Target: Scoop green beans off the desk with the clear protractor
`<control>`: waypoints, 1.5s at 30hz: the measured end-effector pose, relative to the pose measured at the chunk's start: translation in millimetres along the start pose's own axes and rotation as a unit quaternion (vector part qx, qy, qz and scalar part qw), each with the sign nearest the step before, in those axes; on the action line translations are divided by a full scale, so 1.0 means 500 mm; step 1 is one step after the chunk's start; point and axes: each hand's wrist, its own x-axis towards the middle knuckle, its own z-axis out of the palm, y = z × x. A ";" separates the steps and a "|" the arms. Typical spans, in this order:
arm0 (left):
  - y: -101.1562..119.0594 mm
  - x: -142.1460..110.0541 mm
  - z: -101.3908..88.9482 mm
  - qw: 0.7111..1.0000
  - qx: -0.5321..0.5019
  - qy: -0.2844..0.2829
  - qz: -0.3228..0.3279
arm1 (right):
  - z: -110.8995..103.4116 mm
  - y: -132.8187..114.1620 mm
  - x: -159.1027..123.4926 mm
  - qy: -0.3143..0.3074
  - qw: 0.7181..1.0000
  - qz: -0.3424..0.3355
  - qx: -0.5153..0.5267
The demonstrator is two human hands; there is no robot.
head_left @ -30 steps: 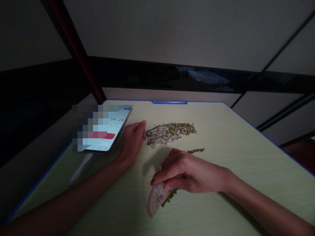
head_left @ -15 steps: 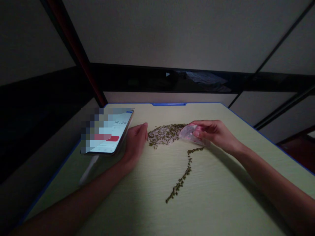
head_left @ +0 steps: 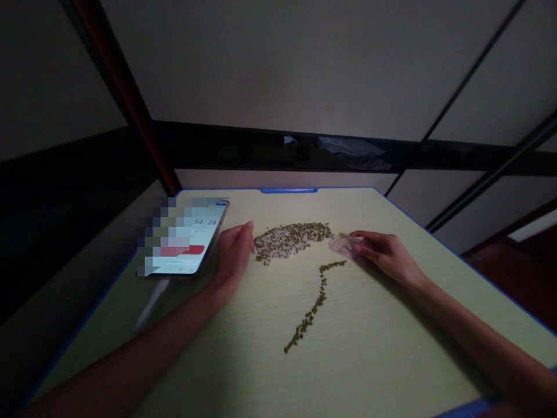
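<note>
A pile of small green beans mixed with pale grains (head_left: 290,239) lies at the far middle of the pale green table (head_left: 391,342). A thin curved line of green beans (head_left: 314,305) trails from it toward me. My left hand (head_left: 232,255) holds a lit phone (head_left: 187,244) tilted up at the pile's left, fingers wrapped round its edge. My right hand (head_left: 385,252) rests on the table right of the pile, pinching a small translucent pink card (head_left: 343,244) that lies flat at the pile's edge.
The table has a blue rim (head_left: 288,190) and stands against a dark horizontal rail (head_left: 278,148) and a grey wall. A pale strap or cable (head_left: 150,305) hangs below the phone. The room is dim.
My right hand carried the card from the near end of the bean line up to the right side of the pile and lowered it flat. The left hand and phone stayed put.
</note>
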 end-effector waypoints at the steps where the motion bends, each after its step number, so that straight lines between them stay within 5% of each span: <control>1: -0.001 0.001 0.000 1.000 -0.001 -0.001 -0.002 | 0.002 -0.001 0.000 0.005 1.000 -0.002 -0.005; 12: -0.003 0.004 -0.001 1.000 -0.001 0.000 -0.002 | 0.023 -0.025 -0.013 0.037 0.999 -0.013 -0.026; 45: -0.003 0.003 0.000 1.000 0.005 0.005 -0.001 | 0.105 -0.091 -0.074 -0.099 0.993 -0.028 0.065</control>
